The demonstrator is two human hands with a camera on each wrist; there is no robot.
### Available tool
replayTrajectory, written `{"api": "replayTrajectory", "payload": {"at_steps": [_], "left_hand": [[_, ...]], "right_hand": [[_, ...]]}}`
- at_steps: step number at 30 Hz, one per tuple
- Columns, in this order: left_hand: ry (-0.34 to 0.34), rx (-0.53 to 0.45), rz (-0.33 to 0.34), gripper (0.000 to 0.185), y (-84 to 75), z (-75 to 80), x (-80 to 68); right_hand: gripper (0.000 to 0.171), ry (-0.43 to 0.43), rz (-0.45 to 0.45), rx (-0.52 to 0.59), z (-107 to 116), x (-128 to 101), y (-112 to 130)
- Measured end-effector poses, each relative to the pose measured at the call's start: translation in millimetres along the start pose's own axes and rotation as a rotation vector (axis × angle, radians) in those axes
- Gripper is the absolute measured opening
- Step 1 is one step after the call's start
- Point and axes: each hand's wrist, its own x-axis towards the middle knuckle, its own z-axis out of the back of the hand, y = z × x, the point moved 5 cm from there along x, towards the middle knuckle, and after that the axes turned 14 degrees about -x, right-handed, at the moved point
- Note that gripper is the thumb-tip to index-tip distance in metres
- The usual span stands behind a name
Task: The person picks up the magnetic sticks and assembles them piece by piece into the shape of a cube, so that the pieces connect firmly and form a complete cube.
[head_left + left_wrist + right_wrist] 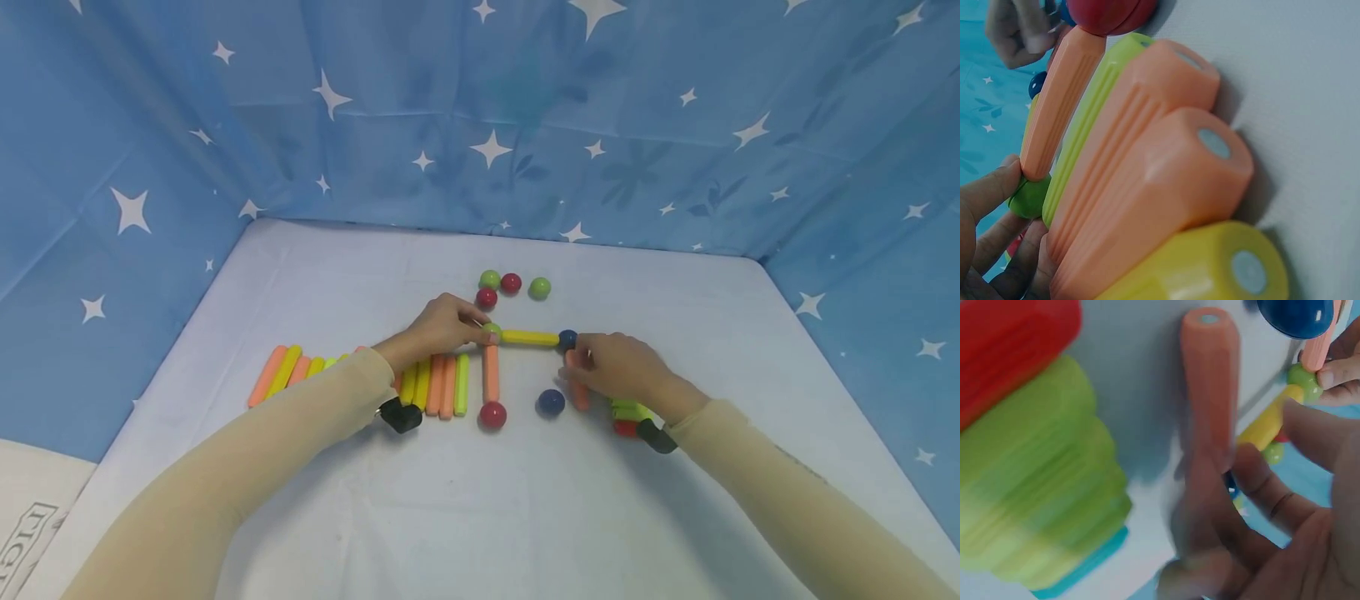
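My left hand point(448, 323) pinches a green ball point(492, 331) between thumb and fingers. This ball joins a yellow magnetic stick point(529, 337) and an orange magnetic stick point(491, 373), whose near end meets a red ball point(492, 416). At the yellow stick's right end sits a dark blue ball point(567, 339). My right hand point(622, 367) has its fingers curled about the far end of a second orange stick point(1213, 381), just below that blue ball. The stick's near end, with a metal disc, shows bare in the right wrist view. Another blue ball point(551, 403) lies beside it.
Left of the frame lies a row of orange, yellow and lime sticks point(447, 387), partly under my left arm. Lime sticks point(1041, 487) and a red stick point(1016, 350) lie by my right wrist. Behind, several loose balls point(511, 283) rest on the white table point(480, 508); a blue curtain surrounds it.
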Motion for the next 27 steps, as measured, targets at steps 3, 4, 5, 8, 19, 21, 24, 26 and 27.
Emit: {"api": "replayTrajectory", "payload": {"at_steps": [3, 4, 5, 8, 19, 21, 24, 26, 27], "left_hand": [[0.004, 0.003, -0.002, 0.039, -0.9, -1.0, 0.3], [0.004, 0.003, 0.000, 0.039, -1.2, -0.9, 0.3], [0.003, 0.003, 0.002, 0.039, -1.5, -1.0, 0.3], [-0.002, 0.006, 0.017, 0.040, -1.4, -0.4, 0.2], [0.006, -0.002, 0.030, 0.042, -2.8, -2.3, -1.6], [0.009, 0.001, 0.030, 0.042, -3.1, -2.7, -1.3], [0.002, 0.006, 0.038, 0.041, -2.1, -1.9, -0.4], [-0.005, 0.009, 0.042, 0.041, -0.9, -1.2, 0.5], [-0.008, 0.010, 0.043, 0.041, -0.6, -1.0, 0.7]], "right_hand": [[0.030, -0.007, 0.058, 0.015, 2.4, -3.9, 6.9], [0.031, 0.001, 0.083, 0.035, 3.1, -5.4, 10.5], [0.033, 0.007, 0.107, 0.053, 3.3, -6.5, 14.3], [0.042, 0.020, 0.215, 0.085, 1.9, -8.5, 28.7], [0.020, -0.076, 0.333, -0.037, -2.0, -17.6, 41.4], [0.017, -0.059, 0.311, -0.046, -0.7, -22.3, 36.1], [0.021, -0.049, 0.314, -0.041, 0.2, -28.0, 33.0], [0.029, -0.055, 0.333, -0.041, -0.8, -30.1, 34.8], [0.031, -0.062, 0.346, -0.049, -1.5, -30.7, 36.5]]}}
